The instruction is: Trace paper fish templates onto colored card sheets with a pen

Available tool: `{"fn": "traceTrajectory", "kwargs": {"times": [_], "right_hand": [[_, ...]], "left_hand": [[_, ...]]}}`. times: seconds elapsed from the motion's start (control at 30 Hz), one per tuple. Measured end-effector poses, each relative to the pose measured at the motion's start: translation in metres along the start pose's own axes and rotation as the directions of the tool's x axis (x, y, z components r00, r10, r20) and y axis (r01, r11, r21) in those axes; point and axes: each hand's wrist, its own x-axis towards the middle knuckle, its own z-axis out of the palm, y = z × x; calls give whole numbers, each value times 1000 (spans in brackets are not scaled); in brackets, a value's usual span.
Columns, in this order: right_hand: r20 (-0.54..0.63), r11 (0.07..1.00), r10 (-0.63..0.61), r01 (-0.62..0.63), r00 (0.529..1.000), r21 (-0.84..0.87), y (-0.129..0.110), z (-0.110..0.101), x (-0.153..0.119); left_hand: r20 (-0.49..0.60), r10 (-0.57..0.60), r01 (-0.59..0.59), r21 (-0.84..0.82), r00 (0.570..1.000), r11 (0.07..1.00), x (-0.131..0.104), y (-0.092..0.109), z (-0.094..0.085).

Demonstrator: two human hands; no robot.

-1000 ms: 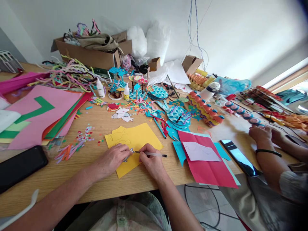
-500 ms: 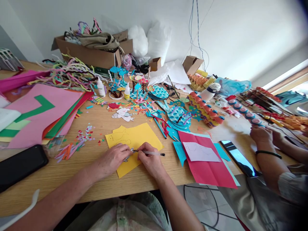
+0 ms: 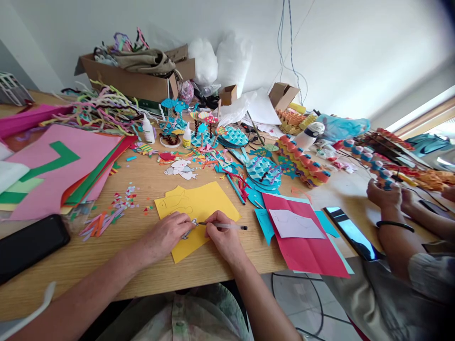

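Note:
On the yellow paper sheet (image 3: 209, 201) there are outlines drawn in dark line, one of them shaped like a fish. My left hand (image 3: 170, 234) rests on the sheet, its fingers closed together and pressing down a small grey-and-white paper cutout (image 3: 186, 234). The fingers partly cover this cutout, so its full shape is hidden. Between the fingers of my right hand (image 3: 223, 239) is a pen (image 3: 231, 227) with a clear barrel and a black end. Its tip points left, close beside the cutout's edge.
A red folded sheet (image 3: 302, 255) with a white paper pattern (image 3: 296, 224) lies to the right. Coloured sheets (image 3: 88, 161) and a black phone (image 3: 33, 246) lie left. Behind are paper scraps (image 3: 124, 201), glue bottles (image 3: 148, 130) and blue fish crafts (image 3: 263, 170). A co-worker's hands (image 3: 386, 194) hold a painted egg-carton strip.
My right hand and the pen have shifted slightly to the right. My left hand stays in place. The co-worker's hands have lifted and tilted the egg-carton strip.

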Motion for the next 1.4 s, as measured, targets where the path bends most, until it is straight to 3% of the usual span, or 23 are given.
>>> {"fn": "traceTrajectory", "kwargs": {"times": [0.47, 0.77, 1.4], "right_hand": [[22, 999, -30, 30, 999, -25, -3, 4, 2], [-4, 990, -59, 58, 998, -131, 1, 1, 0], [2, 998, -31, 31, 1000, -50, -1, 1, -2]], "left_hand": [[19, -17, 17, -6, 1000, 1000, 0, 1, -1], [13, -8, 8, -3, 1000, 1000, 0, 1, -1], [-1, -10, 10, -19, 1000, 1000, -1, -1, 2]]}}
